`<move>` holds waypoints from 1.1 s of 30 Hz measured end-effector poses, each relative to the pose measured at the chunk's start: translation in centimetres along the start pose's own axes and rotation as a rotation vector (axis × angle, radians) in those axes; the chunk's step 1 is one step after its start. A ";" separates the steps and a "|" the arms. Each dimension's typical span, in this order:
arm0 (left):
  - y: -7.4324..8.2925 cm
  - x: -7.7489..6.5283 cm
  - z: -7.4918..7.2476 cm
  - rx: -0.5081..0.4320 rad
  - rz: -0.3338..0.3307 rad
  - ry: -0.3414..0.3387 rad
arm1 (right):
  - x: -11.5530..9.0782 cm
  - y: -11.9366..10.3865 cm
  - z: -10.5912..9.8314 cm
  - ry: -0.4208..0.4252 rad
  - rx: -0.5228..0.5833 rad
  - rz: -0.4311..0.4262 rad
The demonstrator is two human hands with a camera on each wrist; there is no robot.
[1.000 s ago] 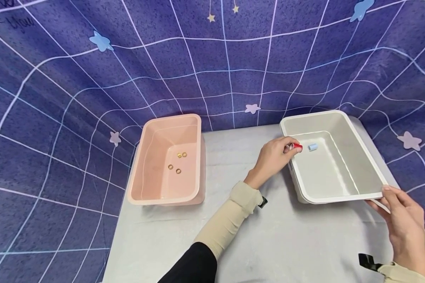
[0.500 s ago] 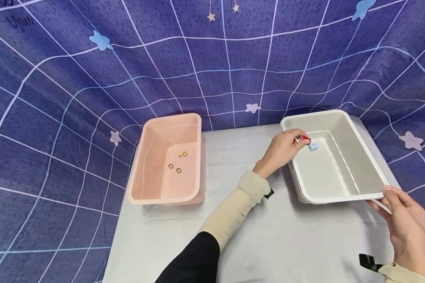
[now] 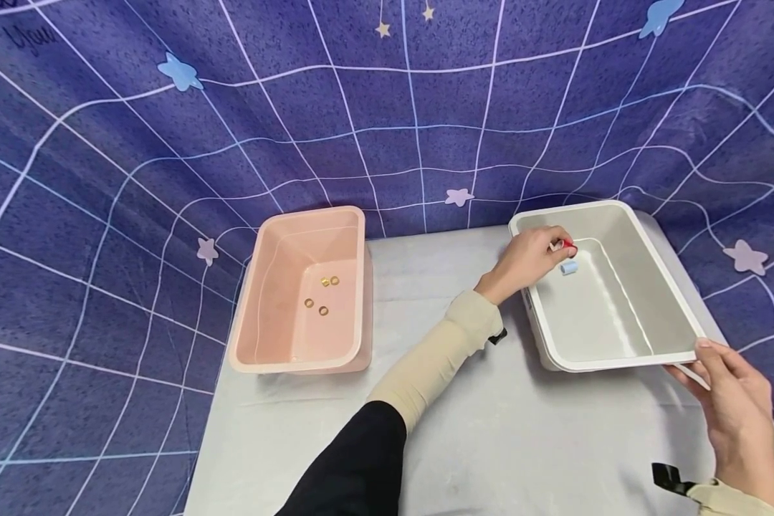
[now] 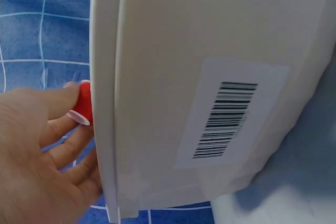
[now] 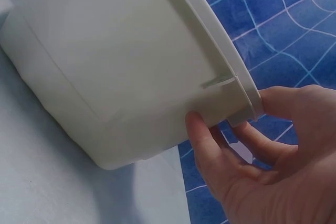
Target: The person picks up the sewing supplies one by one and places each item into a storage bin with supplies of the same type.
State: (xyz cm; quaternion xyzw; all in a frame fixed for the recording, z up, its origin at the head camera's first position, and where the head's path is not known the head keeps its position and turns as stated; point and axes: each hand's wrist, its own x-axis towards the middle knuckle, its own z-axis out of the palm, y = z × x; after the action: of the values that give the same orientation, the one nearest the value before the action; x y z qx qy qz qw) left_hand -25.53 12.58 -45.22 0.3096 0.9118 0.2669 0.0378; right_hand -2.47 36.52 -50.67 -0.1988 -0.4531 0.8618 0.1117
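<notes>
My left hand [image 3: 532,258] reaches over the left rim of the pale grey bin [image 3: 596,319], pinching a small red thread spool [image 3: 570,249] between thumb and fingers. In the left wrist view the red spool [image 4: 84,100] shows a white flared end beside the bin's rim. Just below it in the head view, a light blue spool [image 3: 568,268] lies on the bin floor. My right hand [image 3: 738,401] grips the bin's near right corner. From the right wrist view, its thumb is at the rim and its fingers [image 5: 202,135] are against the outer wall.
A pink bin [image 3: 264,308] stands to the left, with several small gold rings [image 3: 323,311] on its floor. Both bins are on a white-covered table [image 3: 490,430]. A blue curtain [image 3: 387,100] with a grid and stars hangs behind.
My left hand has moved right and slightly farther back, carrying the red spool from near the left rim to above the light blue spool. The right hand keeps its place on the corner.
</notes>
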 end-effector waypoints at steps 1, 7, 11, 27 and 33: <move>0.1 0.3 0.0 0.013 -0.004 -0.017 | 0.0 0.0 0.0 0.001 -0.004 0.001; 0.4 2.1 -0.1 0.076 -0.013 -0.089 | 0.1 -0.1 -0.1 -0.003 -0.022 0.004; 0.6 3.1 0.1 0.103 -0.034 -0.104 | 0.0 0.0 -0.1 -0.003 -0.037 0.005; 0.6 5.1 1.4 0.243 -0.051 -0.132 | 0.2 0.0 -0.2 -0.008 -0.051 0.018; 0.4 5.8 1.9 0.256 -0.060 -0.133 | 0.1 0.0 -0.3 0.005 -0.066 0.020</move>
State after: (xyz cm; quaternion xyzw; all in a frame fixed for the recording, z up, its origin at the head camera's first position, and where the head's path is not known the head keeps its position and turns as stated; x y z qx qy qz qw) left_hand -29.51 17.09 -46.11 0.3016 0.9427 0.1260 0.0665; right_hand -2.46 36.81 -50.81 -0.2090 -0.4790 0.8470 0.0976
